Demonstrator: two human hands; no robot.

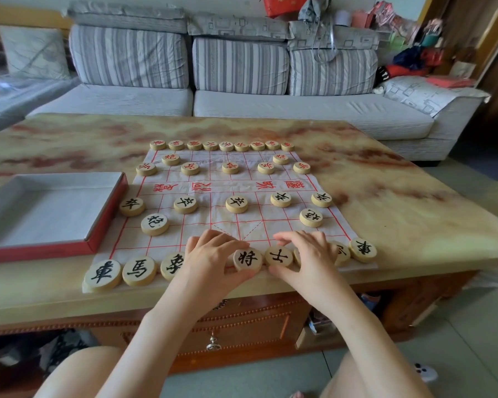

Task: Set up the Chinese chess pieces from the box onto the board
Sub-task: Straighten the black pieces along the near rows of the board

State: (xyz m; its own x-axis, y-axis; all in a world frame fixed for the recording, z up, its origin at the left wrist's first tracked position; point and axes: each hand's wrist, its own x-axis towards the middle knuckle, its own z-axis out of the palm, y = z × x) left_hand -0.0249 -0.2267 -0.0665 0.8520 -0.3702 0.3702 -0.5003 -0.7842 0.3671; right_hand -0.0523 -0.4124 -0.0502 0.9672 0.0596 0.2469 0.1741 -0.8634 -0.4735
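**Head view**

**Surface:** one marbled yellow-and-red tabletop (pixel 385 202).

**Board:** one thin white cloth board (pixel 259 216) printed with a red grid. It is creased and lies flat, with its near edge along the table's near edge. It looks limp and light and would probably ruck under a dragged piece, so lifting a piece seems safer than sliding it.

**Pieces:** thick, round, pale wooden discs. They look stiff, light, smooth-faced and unlikely to break. The best hold is probably by the rim, between thumb and forefinger.
- **Red-lettered discs (pixel 230 167):** sixteen, all on the far half. Nine form the back row, two stand one line in front of it, and five make up the forward line.
- **Black-lettered discs (pixel 236 203):** all on the near half. Five stand in the forward line and two behind it. Eight show at least in part in the nearest row, and one place there is hidden under a hand.

**Box:** one shallow red cardboard box (pixel 107 214) with a pale grey lining, just left of the board. Only the lining shows inside.

**Hands:** two, both bare.
- **Left hand (pixel 210 254):** it pinches the general disc (pixel 247 259) by the rim at the middle of the nearest row, thumb on the near edge and forefinger on the far edge.
- **Right hand (pixel 311 254):** its fingers arch over the neighbouring discs. Its thumb lies against the near rim of the advisor disc (pixel 278 256), which touches the general disc. Whether the hand grips or only steadies that disc cannot be told.
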